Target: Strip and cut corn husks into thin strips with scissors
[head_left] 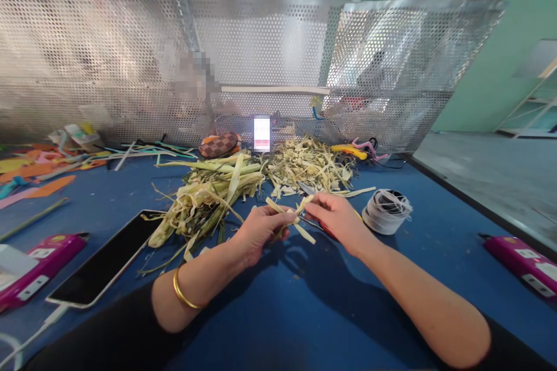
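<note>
Over the blue table [270, 313], my left hand [263, 226] pinches pale, flat strips of plant leaf [306, 233] that look like corn husk. My right hand [333, 211] has its fingertips closed on the upper end of the same strips, close to the left thumb. The strips cross each other between the two hands. Partly hidden under my right hand lie scissors with red handles [327, 231], their blade showing beyond the fingers. Past my left hand is a bundle of long husks [209, 191]; farther back sits a heap of cut husk scraps [311, 162].
A spool of whitish cord [386, 213] stands right of my right hand. On the left are a dark phone [104, 261] with a cable and a magenta power strip [43, 264]; another power strip [524, 264] is far right. A perforated metal screen [261, 29] closes the back.
</note>
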`<state>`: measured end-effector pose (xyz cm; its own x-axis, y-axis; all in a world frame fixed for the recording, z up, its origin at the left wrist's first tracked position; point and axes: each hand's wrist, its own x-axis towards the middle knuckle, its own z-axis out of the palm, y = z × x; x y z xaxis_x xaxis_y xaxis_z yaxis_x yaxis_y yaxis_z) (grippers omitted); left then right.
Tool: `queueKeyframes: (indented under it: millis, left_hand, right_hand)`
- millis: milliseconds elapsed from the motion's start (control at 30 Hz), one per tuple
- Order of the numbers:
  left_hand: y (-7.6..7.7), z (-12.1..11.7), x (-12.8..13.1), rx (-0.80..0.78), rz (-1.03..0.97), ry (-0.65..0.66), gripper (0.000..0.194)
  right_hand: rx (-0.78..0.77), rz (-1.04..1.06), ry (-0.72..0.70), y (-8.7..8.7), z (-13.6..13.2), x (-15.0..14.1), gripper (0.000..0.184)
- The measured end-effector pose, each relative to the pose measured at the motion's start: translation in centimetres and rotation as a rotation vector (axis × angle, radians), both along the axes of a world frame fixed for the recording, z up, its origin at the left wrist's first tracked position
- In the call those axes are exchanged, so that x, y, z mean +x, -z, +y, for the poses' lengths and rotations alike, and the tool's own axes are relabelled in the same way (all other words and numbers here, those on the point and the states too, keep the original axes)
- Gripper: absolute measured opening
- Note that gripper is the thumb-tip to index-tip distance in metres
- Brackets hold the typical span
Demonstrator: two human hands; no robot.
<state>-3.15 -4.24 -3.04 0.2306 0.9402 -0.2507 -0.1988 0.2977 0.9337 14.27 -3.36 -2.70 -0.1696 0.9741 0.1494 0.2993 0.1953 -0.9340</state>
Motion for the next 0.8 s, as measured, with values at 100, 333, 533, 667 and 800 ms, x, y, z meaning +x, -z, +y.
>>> queueKeyframes:
  millis: [100,333,533,667,800]
  left_hand:
    - [-0.4,0.1,0.0,-0.064,0.014,-0.048,0.017]
    - [-1.0,0.2,0.0,-0.145,0.002,-0.074,0.007]
    - [-0.6,0.6,-0.3,-0.145,-0.018,-0.085,0.008]
    - [0.1,1.4,-0.7,-0.127,-0.069,-0.101,0.013]
    - [0.7,2.0,-1.1,-0.136,-0.109,-0.124,0.019]
  right_hand:
    - [0.153,-0.606,0.165,-0.6,0.6,2.5,0.023]
    - [0.006,-1.286,0.114,-0.1,0.8,4.0,0.038]
    - [-0.097,-1.151,0.134,0.1,1.8,4.1,0.055]
    - [-0.212,-0.759,0.218,-0.4,1.3,4.5,0.05]
    - [-0.241,-0.02,0.063,-0.7,-0.5,3.7,0.046]
